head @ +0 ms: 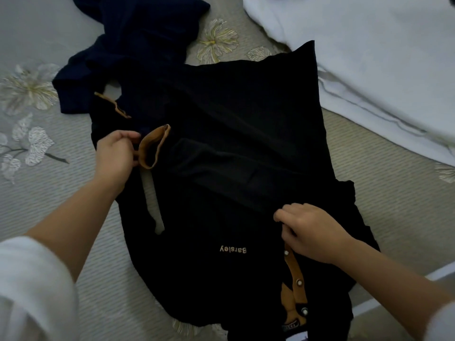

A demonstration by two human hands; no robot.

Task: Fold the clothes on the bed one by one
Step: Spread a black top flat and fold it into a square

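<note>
Two hands work one black polo shirt (234,119) spread on the bed (61,193).
Left hand (115,156) pinches fabric beside the nearer of two tan cuffs (150,148). Right hand (312,232) pinches a fold just above the tan placket (293,269) with three buttons. One crumpled navy garment (138,33) touches the shirt's far edge, and one white cloth (369,57) lies far right.

Your left sleeve (32,286), lower left of frame: white, loose, soft folds, ends well short of wrist, forearm bare beyond it. Your right sleeve (443,323), lower right corner: same white, only small part in frame, blurred. Your left hand (115,156), left of centre, and right hand (312,232), right of centre: both bare. Sleeve weave too blurred to tell.
</note>
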